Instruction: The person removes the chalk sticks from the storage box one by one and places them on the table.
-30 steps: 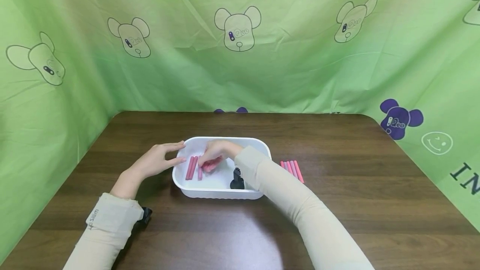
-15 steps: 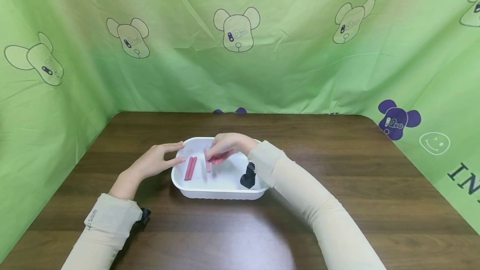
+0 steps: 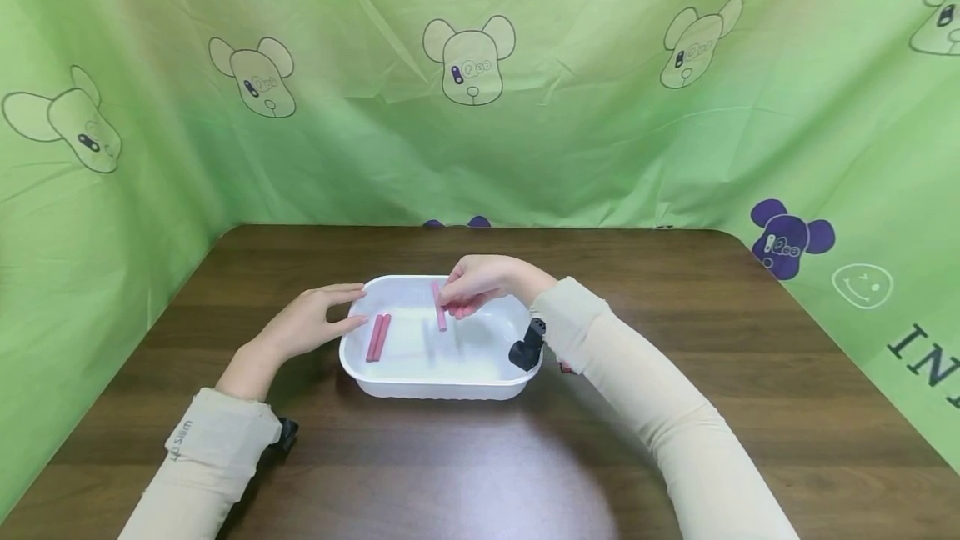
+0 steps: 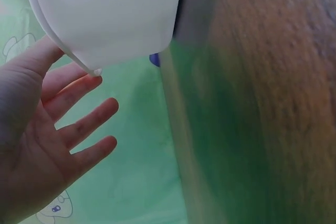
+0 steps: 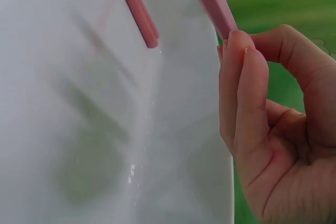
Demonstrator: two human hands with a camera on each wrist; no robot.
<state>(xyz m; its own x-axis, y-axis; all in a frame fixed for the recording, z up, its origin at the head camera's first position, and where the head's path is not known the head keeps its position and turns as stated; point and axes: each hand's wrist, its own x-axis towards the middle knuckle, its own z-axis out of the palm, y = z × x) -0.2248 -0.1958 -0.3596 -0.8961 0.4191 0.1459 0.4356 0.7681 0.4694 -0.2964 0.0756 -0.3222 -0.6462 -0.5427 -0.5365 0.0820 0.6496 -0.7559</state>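
Observation:
My right hand [image 3: 476, 286] pinches a light pink, six-sided stick [image 5: 218, 9] between thumb and fingers. In the head view the stick stands tilted, raised over the white plastic tub [image 3: 442, 390]. Two darker pink sticks [image 3: 378, 337] lie side by side on the tub's floor at its left; the right wrist view shows these sticks [image 5: 139, 11] too. My left hand [image 3: 318, 319] rests its thumb and fingertips against the tub's left rim, fingers spread and nearly straight. The left wrist view has the hand [image 4: 58, 119] touching the tub's corner.
Under the tub is a brown wooden table [image 3: 360, 473]. A bit of pink sticks [image 3: 566, 367] shows on the table to the tub's right, mostly covered by the right sleeve [image 3: 645, 390]. A green printed cloth [image 3: 480, 157] hangs behind and at both sides.
My right hand has lifted the light pink stick from beside the two darker ones and carried it rightward and up. The left hand stays at the rim.

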